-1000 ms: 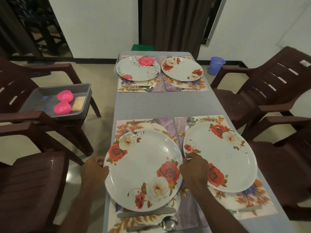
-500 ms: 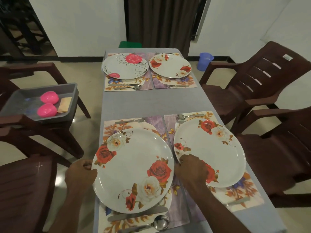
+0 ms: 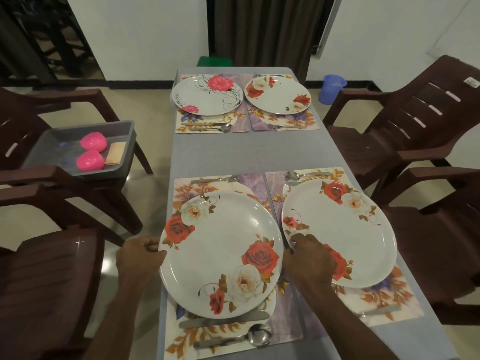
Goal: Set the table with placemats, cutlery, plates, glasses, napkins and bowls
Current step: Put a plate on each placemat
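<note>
Both hands' fingers clamped the near-left plate (image 3: 220, 253) at nine and three o'clock, left hand (image 3: 139, 255) and right hand (image 3: 309, 258), over its placemat (image 3: 283, 326); four plates and cutlery were laid, while pink bowls (image 3: 93, 142) waited in the tray (image 3: 124, 126).

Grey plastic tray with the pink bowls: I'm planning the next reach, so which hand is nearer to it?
Left. The left hand is below the grey plastic tray; the right hand is across the near-left plate.

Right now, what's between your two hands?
The near-left rose plate, in the head view: the left hand and right hand grip its opposite edges.
</note>
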